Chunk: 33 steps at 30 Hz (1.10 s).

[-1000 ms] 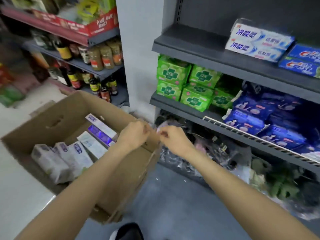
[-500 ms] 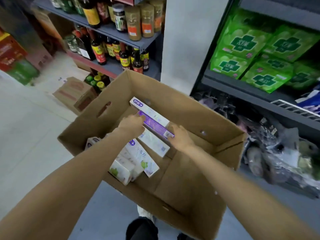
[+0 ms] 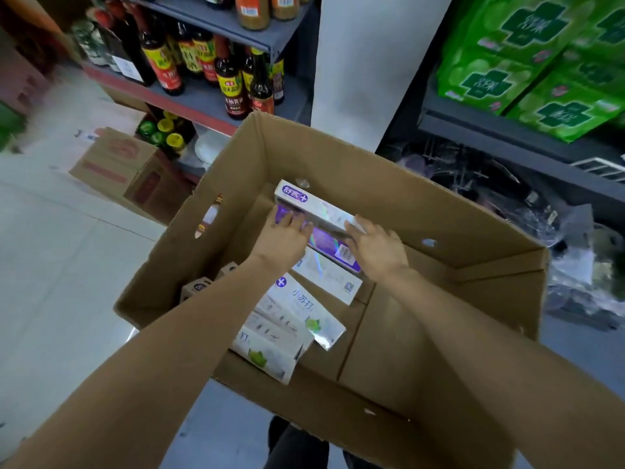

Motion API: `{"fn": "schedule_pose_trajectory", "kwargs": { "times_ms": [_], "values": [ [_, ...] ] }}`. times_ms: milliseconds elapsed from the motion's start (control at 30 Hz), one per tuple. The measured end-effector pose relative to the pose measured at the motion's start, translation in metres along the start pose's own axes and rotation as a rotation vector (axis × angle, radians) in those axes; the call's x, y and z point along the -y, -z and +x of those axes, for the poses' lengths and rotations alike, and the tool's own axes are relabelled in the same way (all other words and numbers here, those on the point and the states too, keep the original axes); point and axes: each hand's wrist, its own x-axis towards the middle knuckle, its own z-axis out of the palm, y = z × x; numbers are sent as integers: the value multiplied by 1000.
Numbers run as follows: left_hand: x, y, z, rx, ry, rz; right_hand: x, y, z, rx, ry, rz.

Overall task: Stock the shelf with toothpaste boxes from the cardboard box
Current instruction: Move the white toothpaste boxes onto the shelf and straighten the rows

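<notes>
Both hands inside open brown cardboard box (image 3: pixel 439 211), near far wall. Left hand (image 3: pixel 284 236) grips purple toothpaste box (image 3: pixel 329 243) left end; right hand (image 3: pixel 377 247) grips right end, beneath white toothpaste box (image 3: pixel 314 204).

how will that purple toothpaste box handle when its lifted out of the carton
The purple toothpaste box is probably stiff: its edges look straight. Its glossy face may slip, so both the left hand and right hand help. Flat sides mean it shouldn't roll.

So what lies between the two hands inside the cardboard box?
In the head view, the purple toothpaste box spans the gap between the left hand and the right hand, with a white toothpaste box lying just behind it.
</notes>
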Motion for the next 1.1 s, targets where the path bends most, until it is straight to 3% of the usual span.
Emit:
{"fn": "schedule_pose_trajectory", "kwargs": {
  "times_ms": [200,333,433,567,833,1000,1100],
  "values": [
    [-11,16,20,33,43,14,9,2,30,0,-36,-97],
    [-6,13,28,139,2,-110,2,2,35,117,-84,35],
    [7,16,18,101,18,-339,-19,12,23,229,-154,214],
    [23,25,0,-69,82,-827,-57,32,-15,296,-198,371],
    [3,61,-25,-317,173,-1233,-52,62,-69,257,-119,796],
    [-28,110,-42,-324,319,-1648,-77,91,-100,320,-43,1195],
    [-58,150,-44,-300,325,-1801,-101,116,-113,259,6,1401]
  ]
}}
